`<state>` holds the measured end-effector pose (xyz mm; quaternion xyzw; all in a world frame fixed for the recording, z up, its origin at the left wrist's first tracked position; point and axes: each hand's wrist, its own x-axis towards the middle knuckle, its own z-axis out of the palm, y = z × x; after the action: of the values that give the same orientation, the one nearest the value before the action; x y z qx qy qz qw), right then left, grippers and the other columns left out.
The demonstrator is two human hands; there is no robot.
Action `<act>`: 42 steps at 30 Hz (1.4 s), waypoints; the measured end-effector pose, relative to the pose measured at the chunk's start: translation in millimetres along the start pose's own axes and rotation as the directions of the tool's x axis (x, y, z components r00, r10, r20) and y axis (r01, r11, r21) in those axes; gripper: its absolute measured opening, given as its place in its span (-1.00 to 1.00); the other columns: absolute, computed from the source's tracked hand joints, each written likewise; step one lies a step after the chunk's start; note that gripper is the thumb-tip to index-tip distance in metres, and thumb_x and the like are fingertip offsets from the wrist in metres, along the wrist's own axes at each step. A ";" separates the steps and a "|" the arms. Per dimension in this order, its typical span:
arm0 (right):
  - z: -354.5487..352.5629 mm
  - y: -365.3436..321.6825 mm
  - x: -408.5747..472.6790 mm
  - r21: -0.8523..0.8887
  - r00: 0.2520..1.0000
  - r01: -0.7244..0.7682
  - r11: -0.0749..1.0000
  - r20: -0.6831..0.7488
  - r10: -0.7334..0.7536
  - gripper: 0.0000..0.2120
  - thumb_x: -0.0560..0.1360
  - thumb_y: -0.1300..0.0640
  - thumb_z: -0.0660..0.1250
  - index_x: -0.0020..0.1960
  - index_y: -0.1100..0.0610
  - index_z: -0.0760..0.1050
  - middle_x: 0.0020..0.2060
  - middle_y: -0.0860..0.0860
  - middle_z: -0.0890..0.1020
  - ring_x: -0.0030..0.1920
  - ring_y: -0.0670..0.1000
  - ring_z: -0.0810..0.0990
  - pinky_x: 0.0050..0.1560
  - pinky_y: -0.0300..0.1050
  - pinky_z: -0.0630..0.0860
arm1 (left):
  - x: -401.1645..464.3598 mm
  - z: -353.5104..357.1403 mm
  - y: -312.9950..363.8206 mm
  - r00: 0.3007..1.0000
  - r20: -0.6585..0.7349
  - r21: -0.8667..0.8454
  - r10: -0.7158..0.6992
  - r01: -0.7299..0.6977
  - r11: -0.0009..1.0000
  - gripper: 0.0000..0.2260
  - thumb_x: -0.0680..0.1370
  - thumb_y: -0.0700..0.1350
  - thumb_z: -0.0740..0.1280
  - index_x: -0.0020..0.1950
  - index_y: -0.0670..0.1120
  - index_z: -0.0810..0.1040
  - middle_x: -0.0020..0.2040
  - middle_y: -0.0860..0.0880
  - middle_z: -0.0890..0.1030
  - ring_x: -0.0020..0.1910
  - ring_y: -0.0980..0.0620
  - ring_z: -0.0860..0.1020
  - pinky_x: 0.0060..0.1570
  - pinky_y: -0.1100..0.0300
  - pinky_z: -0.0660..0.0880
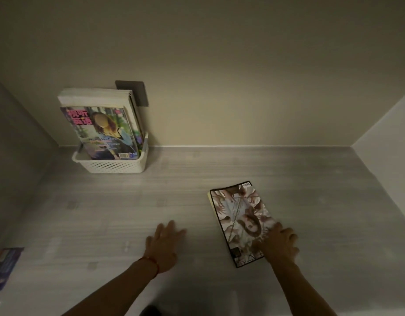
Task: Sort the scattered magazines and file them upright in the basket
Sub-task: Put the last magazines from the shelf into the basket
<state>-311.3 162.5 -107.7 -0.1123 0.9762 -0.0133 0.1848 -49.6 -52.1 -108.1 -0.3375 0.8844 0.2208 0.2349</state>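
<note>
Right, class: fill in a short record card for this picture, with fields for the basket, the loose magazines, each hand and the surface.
basket: white perforated basket at far left by the wall, magazines standing in it
front magazine in basket: colourful cover facing the camera, leaning back
loose magazine: black-edged magazine flat on the surface, near right
second loose item: blue magazine at the left edge, cut off
left hand: flat on the grey surface, holding nothing
right hand: fingers spread on the black-edged magazine's near corner

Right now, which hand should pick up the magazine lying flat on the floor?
Right. The right hand already rests on the flat magazine's near corner. The left hand lies open on the bare floor, apart from it, though nearer the basket.
</note>
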 end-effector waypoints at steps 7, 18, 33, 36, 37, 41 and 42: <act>-48.6 -1.1 -24.3 0.474 0.848 0.527 0.705 -0.242 -0.471 -0.82 0.58 0.15 0.32 0.17 0.03 0.47 -0.08 -0.06 0.64 -0.15 -0.14 0.61 -0.29 -0.41 0.43 | -8.4 -33.7 23.9 0.978 -0.209 -0.122 0.006 -0.032 0.992 -0.37 0.54 -0.13 0.26 0.57 0.16 0.15 0.64 -0.03 0.04 0.61 -0.12 0.02 0.52 -0.12 0.19; -186.9 -106.2 -98.0 0.375 0.511 0.852 0.365 -0.445 -0.735 -0.84 0.42 0.06 0.52 -0.03 -0.02 0.60 -0.19 -0.13 0.69 -0.17 -0.15 0.66 -0.12 -0.24 0.57 | -35.8 -148.2 78.2 0.667 -0.622 -0.047 0.409 -0.554 0.831 -0.42 0.57 -0.02 0.31 0.54 0.13 0.18 0.48 -0.07 0.41 0.50 -0.08 0.32 0.49 -0.16 0.27; -114.4 -220.1 -104.2 0.932 0.663 0.301 0.202 -0.053 -0.746 -0.79 0.62 0.17 0.27 0.25 0.06 0.50 0.06 0.08 0.71 0.04 0.11 0.71 -0.04 -0.02 0.66 | -55.7 -182.6 -83.2 0.865 -0.473 -0.877 -0.168 -0.442 0.191 -0.78 0.59 -0.29 0.32 0.19 -0.35 0.44 -0.05 -0.28 0.63 -0.14 -0.19 0.63 -0.13 0.05 0.64; -105.4 -265.5 -111.1 0.851 0.656 0.477 0.220 -0.178 -0.733 -0.83 0.56 0.27 0.32 0.12 0.09 0.55 -0.04 -0.01 0.74 0.00 0.03 0.73 -0.01 0.03 0.66 | -55.5 -202.1 -118.8 0.840 -0.510 -0.857 -0.183 -0.478 0.193 -0.78 0.59 -0.28 0.32 0.24 -0.20 0.48 -0.02 -0.19 0.62 -0.10 -0.14 0.61 -0.12 0.01 0.62; -106.0 -281.6 -111.5 0.800 0.649 0.548 0.245 -0.223 -0.727 -0.86 0.53 0.24 0.36 0.06 0.06 0.57 -0.07 -0.09 0.74 -0.04 -0.05 0.72 -0.03 -0.07 0.64 | -53.7 -210.1 -131.0 0.828 -0.527 -0.846 -0.191 -0.492 0.204 -0.78 0.60 -0.27 0.30 0.25 -0.17 0.48 -0.01 -0.20 0.61 -0.08 -0.15 0.61 -0.10 -0.02 0.63; -119.2 -350.5 -112.0 0.575 0.570 0.766 0.286 -0.403 -0.716 -0.91 0.46 0.12 0.47 -0.14 -0.01 0.57 -0.28 -0.26 0.68 -0.25 -0.24 0.64 -0.28 -0.49 0.46 | -40.6 -249.9 -178.9 0.711 -0.638 -0.762 -0.296 -0.526 0.378 -0.86 0.64 -0.23 0.25 0.15 -0.25 0.50 0.04 -0.29 0.61 0.02 -0.05 0.63 0.04 -0.01 0.64; -122.5 -367.5 -111.2 0.528 0.556 0.795 0.297 -0.440 -0.706 -0.93 0.46 0.10 0.47 -0.15 0.01 0.58 -0.32 -0.20 0.67 -0.27 -0.21 0.63 -0.31 -0.50 0.44 | -36.7 -260.9 -189.6 0.658 -0.684 -0.718 -0.315 -0.532 0.450 -0.89 0.63 -0.21 0.26 0.07 -0.24 0.52 -0.06 -0.21 0.63 -0.05 0.13 0.64 -0.03 0.19 0.63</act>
<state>-176.3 -172.5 71.0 -0.4782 0.7380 -0.4599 0.1230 38.0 -305.2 75.3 -0.4002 0.6667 0.5040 -0.3758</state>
